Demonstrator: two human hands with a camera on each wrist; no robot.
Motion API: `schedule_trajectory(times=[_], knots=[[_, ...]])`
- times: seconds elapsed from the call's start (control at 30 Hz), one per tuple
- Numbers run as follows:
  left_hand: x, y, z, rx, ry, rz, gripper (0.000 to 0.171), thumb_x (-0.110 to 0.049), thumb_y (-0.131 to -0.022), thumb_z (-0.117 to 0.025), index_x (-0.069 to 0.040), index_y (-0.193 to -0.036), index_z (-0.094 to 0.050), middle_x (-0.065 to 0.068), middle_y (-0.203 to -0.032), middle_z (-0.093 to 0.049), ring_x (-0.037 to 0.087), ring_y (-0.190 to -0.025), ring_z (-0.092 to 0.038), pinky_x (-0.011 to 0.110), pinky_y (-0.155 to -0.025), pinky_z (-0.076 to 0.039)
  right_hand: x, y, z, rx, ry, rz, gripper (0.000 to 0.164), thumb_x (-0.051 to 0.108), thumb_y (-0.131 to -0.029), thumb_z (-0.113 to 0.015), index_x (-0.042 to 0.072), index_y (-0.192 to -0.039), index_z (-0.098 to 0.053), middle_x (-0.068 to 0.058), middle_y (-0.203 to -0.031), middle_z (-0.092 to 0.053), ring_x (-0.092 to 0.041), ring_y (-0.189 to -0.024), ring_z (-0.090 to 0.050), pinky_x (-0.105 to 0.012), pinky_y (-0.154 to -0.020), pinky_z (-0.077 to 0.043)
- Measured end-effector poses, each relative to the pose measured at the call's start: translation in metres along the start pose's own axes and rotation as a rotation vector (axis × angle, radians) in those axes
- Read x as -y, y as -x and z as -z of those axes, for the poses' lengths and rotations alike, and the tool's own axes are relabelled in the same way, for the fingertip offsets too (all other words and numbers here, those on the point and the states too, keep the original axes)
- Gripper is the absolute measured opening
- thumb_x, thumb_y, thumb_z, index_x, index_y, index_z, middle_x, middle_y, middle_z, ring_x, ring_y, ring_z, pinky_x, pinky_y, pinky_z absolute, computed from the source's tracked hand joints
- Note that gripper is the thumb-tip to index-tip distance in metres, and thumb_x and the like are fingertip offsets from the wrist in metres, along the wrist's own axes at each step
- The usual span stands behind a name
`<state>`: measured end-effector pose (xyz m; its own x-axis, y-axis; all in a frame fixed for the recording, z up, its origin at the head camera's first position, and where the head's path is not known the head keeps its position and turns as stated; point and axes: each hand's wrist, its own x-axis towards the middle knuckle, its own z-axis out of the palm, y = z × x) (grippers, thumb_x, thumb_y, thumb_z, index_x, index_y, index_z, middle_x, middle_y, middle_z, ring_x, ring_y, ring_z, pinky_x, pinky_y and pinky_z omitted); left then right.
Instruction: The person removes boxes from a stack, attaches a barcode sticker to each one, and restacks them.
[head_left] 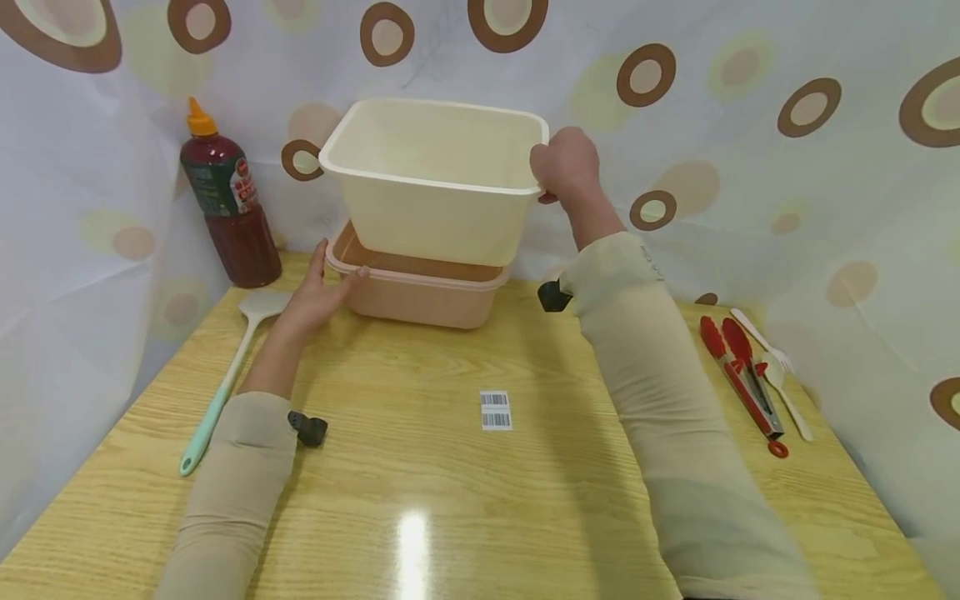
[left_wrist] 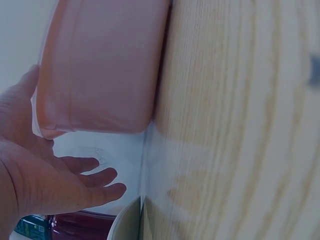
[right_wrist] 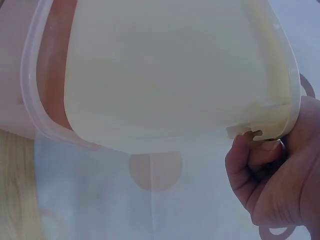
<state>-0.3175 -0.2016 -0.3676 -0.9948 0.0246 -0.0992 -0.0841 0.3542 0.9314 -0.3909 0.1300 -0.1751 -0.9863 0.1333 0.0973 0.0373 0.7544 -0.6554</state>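
A cream plastic bin (head_left: 435, 217) is raised above a pink bin (head_left: 420, 298), its bottom still partly within the pink rim. My right hand (head_left: 567, 165) grips the cream bin's right rim, and the right wrist view shows its fingers curled under the edge (right_wrist: 280, 170). The pink bin stands on the table against the back wall. At its left corner, my left hand (head_left: 315, 298) touches the rim with the thumb, fingers spread and fairly straight. In the left wrist view the other fingers (left_wrist: 100, 192) extend beside the pink wall (left_wrist: 105, 65).
A red sauce bottle (head_left: 228, 208) stands at the back left. Below it lies a spatula with a mint handle (head_left: 213, 417). Red-tipped tongs (head_left: 742, 375), a white fork (head_left: 759, 336) and a white spoon (head_left: 787, 400) lie at right. A barcode label (head_left: 496, 411) is mid-table.
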Motion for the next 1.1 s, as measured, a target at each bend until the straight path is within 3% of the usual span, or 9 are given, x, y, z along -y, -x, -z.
schedule_trajectory(times=[0.33, 0.73, 0.83, 0.9, 1.0, 1.1], knots=[[0.004, -0.003, 0.000, -0.014, -0.015, -0.005, 0.104, -0.064, -0.093, -0.058, -0.042, -0.158, 0.020, 0.018, -0.171, 0.004, 0.046, -0.156, 0.000, 0.064, -0.124, -0.009, -0.024, 0.000, 0.028, 0.027, -0.045, -0.003, 0.032, 0.015, -0.091, -0.042, 0.015, -0.058, -0.045, 0.003, -0.060, -0.049, -0.010, -0.047, -0.058, -0.026, -0.053, -0.058], [0.002, -0.001, -0.002, -0.024, -0.017, -0.001, 0.104, -0.066, -0.092, -0.058, -0.043, -0.159, 0.018, 0.020, -0.170, 0.000, 0.045, -0.156, -0.002, 0.063, -0.125, -0.009, -0.066, 0.001, 0.069, 0.036, -0.139, -0.035, 0.043, 0.028, -0.101, -0.048, 0.015, -0.062, -0.059, 0.005, -0.066, -0.055, -0.009, -0.054, -0.058, -0.025, -0.051, -0.054], [0.002, -0.002, -0.002, -0.021, -0.008, -0.006, 0.103, -0.065, -0.093, -0.058, -0.043, -0.159, 0.018, 0.021, -0.170, 0.000, 0.045, -0.156, -0.001, 0.064, -0.125, -0.007, -0.081, -0.001, 0.082, 0.034, -0.118, -0.047, 0.038, 0.031, -0.101, -0.048, 0.011, -0.075, -0.065, 0.007, -0.067, -0.058, -0.008, -0.053, -0.060, -0.026, -0.051, -0.055], [0.003, -0.002, -0.002, -0.021, -0.002, -0.009, 0.103, -0.064, -0.093, -0.059, -0.044, -0.159, 0.018, 0.021, -0.170, 0.001, 0.045, -0.156, -0.001, 0.064, -0.125, -0.007, -0.091, -0.002, 0.091, 0.044, -0.130, -0.066, 0.036, 0.033, -0.102, -0.048, 0.004, -0.094, -0.069, 0.007, -0.067, -0.060, -0.008, -0.054, -0.063, -0.028, -0.053, -0.057], [0.004, -0.002, -0.001, -0.016, 0.005, -0.010, 0.104, -0.064, -0.092, -0.059, -0.044, -0.158, 0.018, 0.020, -0.170, 0.002, 0.045, -0.156, 0.000, 0.063, -0.125, -0.007, -0.106, -0.004, 0.103, 0.059, -0.117, -0.085, 0.047, 0.037, -0.103, -0.048, -0.002, -0.126, -0.063, 0.008, -0.069, -0.062, -0.008, -0.057, -0.064, -0.028, -0.055, -0.058], [0.004, -0.001, -0.001, -0.015, -0.003, -0.001, 0.104, -0.065, -0.092, -0.059, -0.044, -0.158, 0.018, 0.019, -0.170, 0.003, 0.045, -0.156, 0.000, 0.064, -0.124, -0.007, -0.123, -0.004, 0.115, 0.063, -0.091, -0.093, 0.055, 0.040, -0.103, -0.048, -0.002, -0.136, -0.057, 0.010, -0.076, -0.061, -0.007, -0.061, -0.063, -0.024, -0.058, -0.057]])
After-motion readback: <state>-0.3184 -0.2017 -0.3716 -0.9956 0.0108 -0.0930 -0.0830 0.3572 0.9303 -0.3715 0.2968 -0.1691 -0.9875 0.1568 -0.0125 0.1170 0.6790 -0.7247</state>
